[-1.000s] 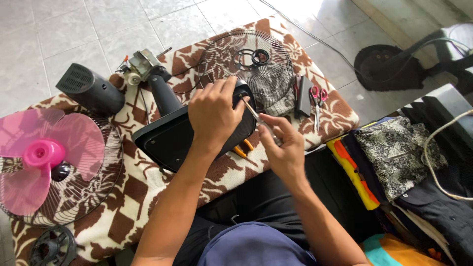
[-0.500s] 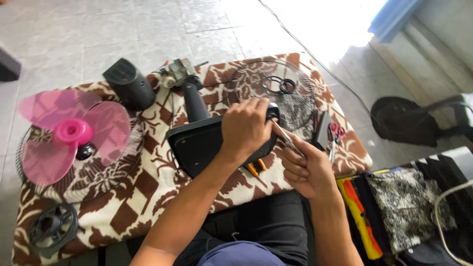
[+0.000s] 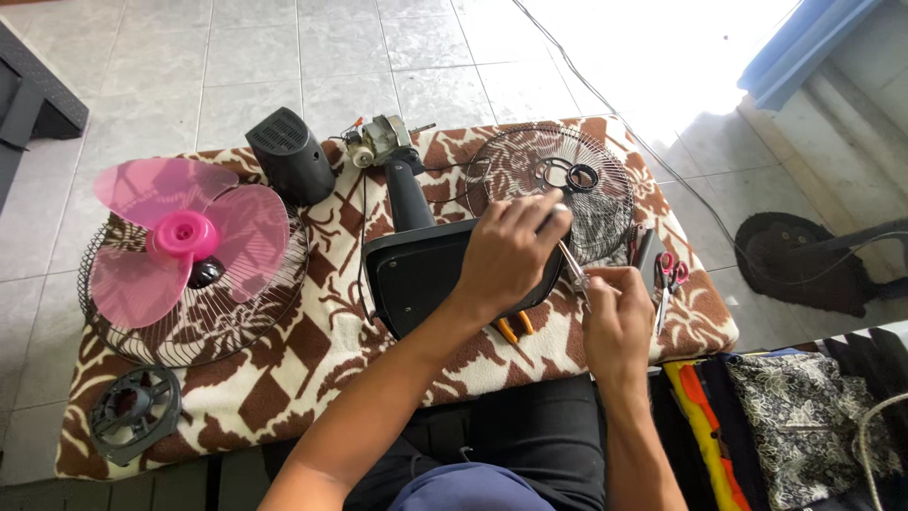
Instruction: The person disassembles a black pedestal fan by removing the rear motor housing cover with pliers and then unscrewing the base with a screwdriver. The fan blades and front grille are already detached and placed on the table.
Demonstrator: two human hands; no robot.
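The view has swung left since half a second ago, and the hands now sit right of centre while the pink fan blade shows whole. The left hand stays pressed on the black fan base, fingers curled over its far right edge in a closed grip. That base is a dark, smooth, rounded slab with a black neck rising from its far side toward a bare grey motor; it lies in the middle of the brown-and-cream patterned blanket covering the surface. The right hand is closed round a thin metal tool, its tip meeting the base's edge just beneath the left fingers. Orange handles peek out under the base. Beyond lies a wire guard; red scissors rest to the right.
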